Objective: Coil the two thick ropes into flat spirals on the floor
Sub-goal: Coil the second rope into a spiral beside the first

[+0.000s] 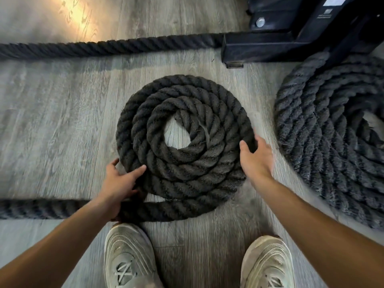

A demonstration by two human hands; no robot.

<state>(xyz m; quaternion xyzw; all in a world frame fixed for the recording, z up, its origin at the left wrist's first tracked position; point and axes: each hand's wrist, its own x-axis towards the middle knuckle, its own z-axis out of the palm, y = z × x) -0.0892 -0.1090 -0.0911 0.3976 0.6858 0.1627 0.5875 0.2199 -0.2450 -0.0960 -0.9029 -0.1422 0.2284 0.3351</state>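
Note:
A thick black rope lies as a flat spiral (185, 129) of about three turns on the grey wood floor, with a small open hole at its centre. Its free tail (41, 208) runs off to the left along the floor. My left hand (119, 183) rests on the spiral's lower left edge, fingers spread over the outer turn where the tail leaves. My right hand (256, 156) presses flat against the outer turn on the right side, fingers apart. A second, larger rope coil (332, 142) sits at the right, several turns wide.
A straight stretch of rope (108, 47) crosses the floor at the top and goes behind a black metal machine base (291, 38) at top right. My two grey sneakers (128, 258) (268, 265) stand just below the spiral.

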